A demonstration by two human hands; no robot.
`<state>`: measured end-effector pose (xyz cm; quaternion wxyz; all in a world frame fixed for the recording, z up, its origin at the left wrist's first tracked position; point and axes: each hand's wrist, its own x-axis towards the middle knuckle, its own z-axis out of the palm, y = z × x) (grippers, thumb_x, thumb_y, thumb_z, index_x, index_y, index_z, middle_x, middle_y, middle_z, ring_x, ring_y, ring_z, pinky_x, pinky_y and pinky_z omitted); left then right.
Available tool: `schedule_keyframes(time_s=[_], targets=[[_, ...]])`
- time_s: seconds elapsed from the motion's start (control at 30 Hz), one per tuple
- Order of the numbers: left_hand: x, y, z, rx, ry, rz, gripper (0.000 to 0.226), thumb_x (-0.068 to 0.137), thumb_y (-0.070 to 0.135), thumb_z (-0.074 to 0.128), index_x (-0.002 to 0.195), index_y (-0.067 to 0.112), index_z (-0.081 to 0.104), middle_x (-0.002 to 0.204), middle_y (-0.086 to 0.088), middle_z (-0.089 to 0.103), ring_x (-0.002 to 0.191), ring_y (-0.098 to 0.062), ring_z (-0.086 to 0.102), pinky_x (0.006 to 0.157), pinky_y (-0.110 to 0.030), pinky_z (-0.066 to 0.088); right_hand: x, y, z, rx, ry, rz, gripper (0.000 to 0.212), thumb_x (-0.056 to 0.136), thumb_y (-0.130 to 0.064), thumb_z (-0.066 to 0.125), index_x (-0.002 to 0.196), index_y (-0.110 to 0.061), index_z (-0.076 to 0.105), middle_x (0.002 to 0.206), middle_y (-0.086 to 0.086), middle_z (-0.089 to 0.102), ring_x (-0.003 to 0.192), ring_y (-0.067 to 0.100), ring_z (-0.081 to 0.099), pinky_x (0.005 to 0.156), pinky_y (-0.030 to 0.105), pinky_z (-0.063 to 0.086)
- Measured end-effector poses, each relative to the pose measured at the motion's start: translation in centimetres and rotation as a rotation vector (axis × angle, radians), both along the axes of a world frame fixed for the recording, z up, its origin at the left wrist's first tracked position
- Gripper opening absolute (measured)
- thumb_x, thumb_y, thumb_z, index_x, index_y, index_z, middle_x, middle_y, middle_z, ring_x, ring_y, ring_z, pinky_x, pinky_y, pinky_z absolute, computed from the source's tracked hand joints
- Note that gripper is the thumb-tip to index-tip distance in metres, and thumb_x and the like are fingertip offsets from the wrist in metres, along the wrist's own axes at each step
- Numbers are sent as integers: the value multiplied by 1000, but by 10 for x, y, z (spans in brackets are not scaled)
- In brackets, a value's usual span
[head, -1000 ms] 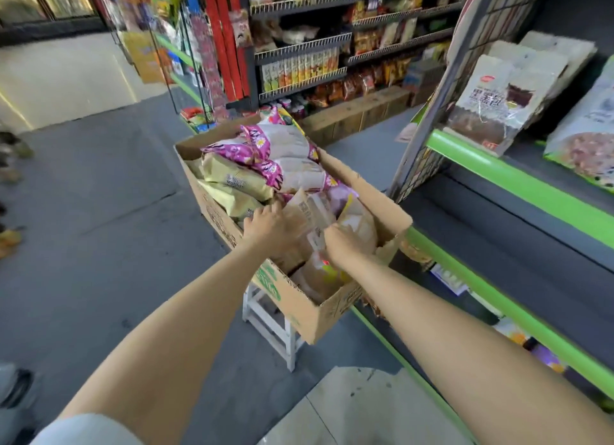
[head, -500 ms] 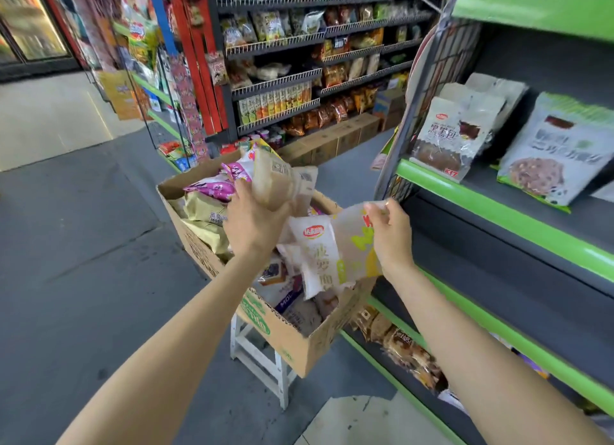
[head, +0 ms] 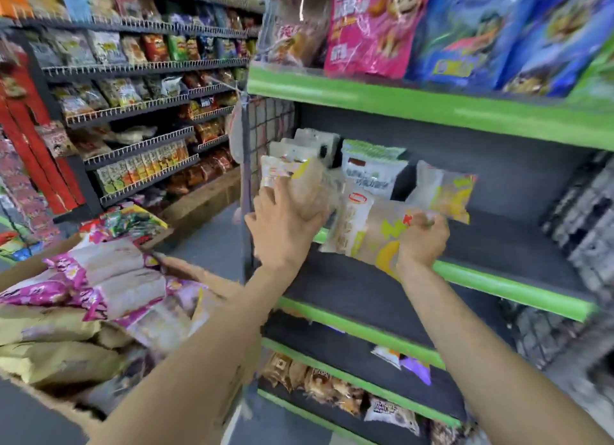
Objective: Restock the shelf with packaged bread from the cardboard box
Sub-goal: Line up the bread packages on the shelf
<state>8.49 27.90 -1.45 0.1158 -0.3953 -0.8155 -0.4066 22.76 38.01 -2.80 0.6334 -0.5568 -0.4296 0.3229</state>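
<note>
Shelf edge (head: pixel 498 286) green; bread pack (head: pixel 368 232) tan, yellow-white print; box packs (head: pixel 109 278) magenta-patterned.

You are standing in a small grocery shop: a green-edged shelf unit (head: pixel 432 105) in front of you carries bagged snacks (head: pixel 375 22), wire-fronted racks (head: pixel 139 105) across the grey aisle floor (head: pixel 212 245) are packed with crisps, and a cardboard box (head: pixel 199 271) of packaged bread (head: pixel 109 278) waits beside you

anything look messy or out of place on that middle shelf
Only mildly: the yellow-printed packet already on the shelf leans tilted, not upright like the white bags beside it. Both hands hold bread packets; nothing looks spilled or torn.
</note>
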Motion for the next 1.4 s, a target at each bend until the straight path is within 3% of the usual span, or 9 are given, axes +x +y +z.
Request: schedule_keyframes(time_s=[0.2, 0.43, 0.6, 0.77, 0.9, 1.1, 1.2, 1.33, 1.4], targets=[[95, 105, 23, 58, -23, -263, 78, 68, 61, 71, 123, 16, 39, 120, -3, 48, 117, -26, 45, 88, -40, 35, 96, 94, 21, -18, -10, -141, 18, 97, -12, 40, 79, -14, 41, 88, 9, 47, 81, 20, 41, 74, 33, 39], [141, 195, 29, 58, -143, -263, 80, 68, 60, 71, 120, 11, 38, 121, -10, 49, 119, -30, 43, 87, -41, 37, 120, 192, 22, -90, -81, 0, 25, 96, -9, 41, 108, 4, 58, 111, 21, 62, 104, 34, 59, 78, 30, 38], [142, 211, 20, 39, -132, -214, 80, 69, 57, 73, 123, 9, 37, 120, -10, 47, 118, -30, 43, 91, -45, 41, 112, 231, 2, -184, -194, 128, 9, 96, -11, 41, 103, -8, 47, 113, 24, 61, 106, 36, 58, 81, 35, 39], [143, 215, 14, 38, -220, -256, 78, 70, 50, 75, 120, 4, 36, 118, -12, 45, 116, -31, 40, 88, -40, 38, 118, 234, -6, -93, -380, 155, 53, 91, -25, 58, 135, -2, 38, 134, 22, 41, 128, 36, 34, 107, 38, 23], [144, 215, 11, 26, -229, -250, 75, 69, 50, 76, 116, 5, 37, 117, -13, 46, 115, -32, 41, 87, -43, 40, 124, 199, -8, 97, -491, 194, 49, 89, -14, 59, 134, -7, 41, 129, 20, 43, 123, 37, 35, 104, 38, 24], [156, 206, -8, -48, -55, -279, 70, 70, 44, 71, 121, 8, 40, 120, -9, 46, 115, -30, 42, 90, -43, 40, 114, 147, 19, -137, -202, 850, 64, 88, -41, 60, 143, -31, 28, 118, -11, 48, 113, 6, 44, 84, 18, 42], [155, 197, -13, -85, -16, -556, 83, 63, 57, 64, 129, 12, 44, 120, -3, 48, 112, -22, 42, 96, -33, 37, 111, 150, 17, -183, 46, 780, 32, 82, -30, 71, 110, -26, 54, 106, -2, 66, 107, 22, 63, 73, 37, 58], [134, 175, 1, -48, -497, -797, 47, 83, 35, 69, 124, 24, 50, 111, 14, 54, 111, -6, 53, 85, -12, 42, 132, 161, 10, -268, 446, 804, 20, 89, -12, 54, 108, -14, 57, 99, 7, 68, 80, 22, 66, 61, 34, 56], [127, 173, 5, -139, -647, -851, 39, 88, 32, 63, 120, 27, 43, 100, 23, 54, 95, 9, 54, 71, -1, 42, 142, 161, 6, -287, 540, 913, 18, 91, -14, 45, 100, -16, 61, 88, 3, 72, 73, 18, 68, 63, 31, 56]])
